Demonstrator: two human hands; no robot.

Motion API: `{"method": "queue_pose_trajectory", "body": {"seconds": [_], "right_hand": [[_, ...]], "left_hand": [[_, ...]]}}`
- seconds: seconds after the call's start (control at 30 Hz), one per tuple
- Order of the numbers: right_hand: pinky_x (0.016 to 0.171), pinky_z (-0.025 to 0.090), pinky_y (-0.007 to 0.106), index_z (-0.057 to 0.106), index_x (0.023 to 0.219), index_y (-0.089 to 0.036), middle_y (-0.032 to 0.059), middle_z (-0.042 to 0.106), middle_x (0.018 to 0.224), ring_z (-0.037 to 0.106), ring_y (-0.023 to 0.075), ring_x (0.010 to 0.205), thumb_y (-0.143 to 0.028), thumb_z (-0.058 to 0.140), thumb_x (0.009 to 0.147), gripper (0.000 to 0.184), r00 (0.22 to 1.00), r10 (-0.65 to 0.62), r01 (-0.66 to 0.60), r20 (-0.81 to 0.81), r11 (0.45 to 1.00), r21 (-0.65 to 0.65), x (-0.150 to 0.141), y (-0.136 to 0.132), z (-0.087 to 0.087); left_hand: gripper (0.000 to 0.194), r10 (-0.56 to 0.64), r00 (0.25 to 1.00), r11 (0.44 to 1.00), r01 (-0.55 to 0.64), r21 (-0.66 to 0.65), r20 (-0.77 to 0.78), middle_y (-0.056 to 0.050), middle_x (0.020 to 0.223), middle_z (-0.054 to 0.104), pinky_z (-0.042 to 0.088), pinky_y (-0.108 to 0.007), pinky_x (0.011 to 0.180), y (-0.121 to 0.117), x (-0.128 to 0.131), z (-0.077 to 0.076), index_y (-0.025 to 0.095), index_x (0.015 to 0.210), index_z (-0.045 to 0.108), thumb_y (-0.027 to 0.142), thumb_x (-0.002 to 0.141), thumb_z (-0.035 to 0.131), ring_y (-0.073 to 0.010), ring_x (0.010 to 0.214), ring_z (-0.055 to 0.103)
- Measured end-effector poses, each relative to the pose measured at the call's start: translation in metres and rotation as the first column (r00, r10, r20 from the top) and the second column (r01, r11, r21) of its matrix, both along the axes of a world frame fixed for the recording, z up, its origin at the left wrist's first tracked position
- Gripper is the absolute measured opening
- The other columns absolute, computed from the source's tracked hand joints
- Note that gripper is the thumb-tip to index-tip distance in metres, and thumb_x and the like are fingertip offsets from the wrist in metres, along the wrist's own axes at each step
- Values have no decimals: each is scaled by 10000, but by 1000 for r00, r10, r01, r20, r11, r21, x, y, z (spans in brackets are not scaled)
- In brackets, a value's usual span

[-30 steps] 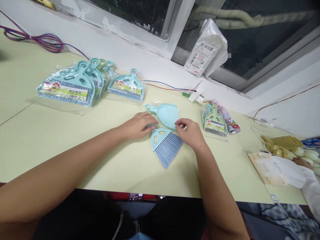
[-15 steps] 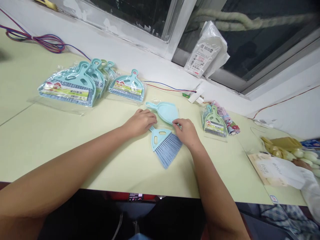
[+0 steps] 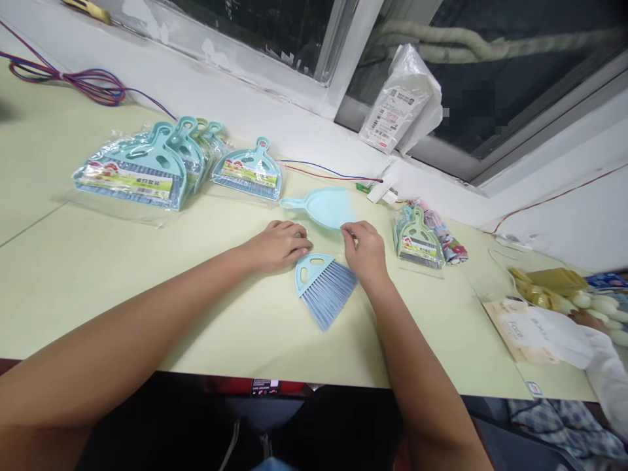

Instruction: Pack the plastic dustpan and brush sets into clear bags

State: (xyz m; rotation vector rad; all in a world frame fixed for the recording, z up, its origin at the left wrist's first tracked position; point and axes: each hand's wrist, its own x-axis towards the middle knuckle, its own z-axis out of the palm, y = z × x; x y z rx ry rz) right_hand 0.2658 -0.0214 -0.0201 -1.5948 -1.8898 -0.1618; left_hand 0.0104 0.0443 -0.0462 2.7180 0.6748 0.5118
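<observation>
A light-blue hand brush with grey-blue bristles lies on the table in front of me. My left hand rests over its handle with the fingers bent around it; the handle is hidden beneath them. Just beyond lies a light-blue dustpan, its handle pointing left. Thumb and fingers of my right hand pinch the near right corner of this dustpan, its rim slightly raised. Clear film shows faintly by the pan.
Bagged dustpan sets stand at the back left, with another set beside them. More bagged sets lie at right by patterned cloth. A coiled cable is far left. Another person's hand is at far right.
The dustpan has shifted slightly away from me and tilted, with my right hand moving along at its corner. My left hand has slid a little nearer, covering the brush handle.
</observation>
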Motion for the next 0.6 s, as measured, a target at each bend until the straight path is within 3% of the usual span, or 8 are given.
{"method": "queue_pose_trajectory", "body": {"seconds": [0.27, 0.4, 0.5, 0.6], "right_hand": [[932, 524, 422, 783, 967, -209, 82, 789, 1023, 709, 276, 980, -158, 582, 923, 212, 998, 41, -26, 57, 970, -242, 2, -1, -14], [966, 515, 441, 792, 987, -217, 76, 802, 1061, 712, 289, 1030, -183, 579, 920, 226, 998, 26, -11, 58, 970, -241, 6, -6, -7], [950, 523, 432, 787, 1016, -216, 77, 799, 1074, 717, 273, 993, -231, 568, 927, 237, 999, -34, 30, -24, 988, -152, 12, -11, 4], [893, 534, 416, 784, 999, -213, 78, 796, 1000, 717, 256, 904, -308, 584, 923, 234, 983, -127, 118, -129, 990, -78, 21, -14, 13]], "left_hand": [[487, -5, 1000, 1000, 5, -22, -1, -113, 1403, 610, 316, -554, 1128, -2, -3, -2, 313, 1318, 712, 529, 1077, 348, -345, 1334, 518], [479, 88, 979, 993, -72, -91, 185, -127, 1378, 652, 369, -513, 1130, 3, -11, 5, 235, 1302, 706, 496, 1076, 375, -318, 1318, 552], [421, 310, 842, 947, -232, -222, 441, -124, 1281, 704, 441, -440, 1085, 15, -20, 8, 197, 1208, 727, 479, 1044, 462, -286, 1237, 609], [317, 555, 588, 824, -288, -488, 589, -94, 1110, 743, 519, -361, 900, 29, -27, 8, 199, 1021, 736, 443, 997, 535, -244, 1053, 666]]}}
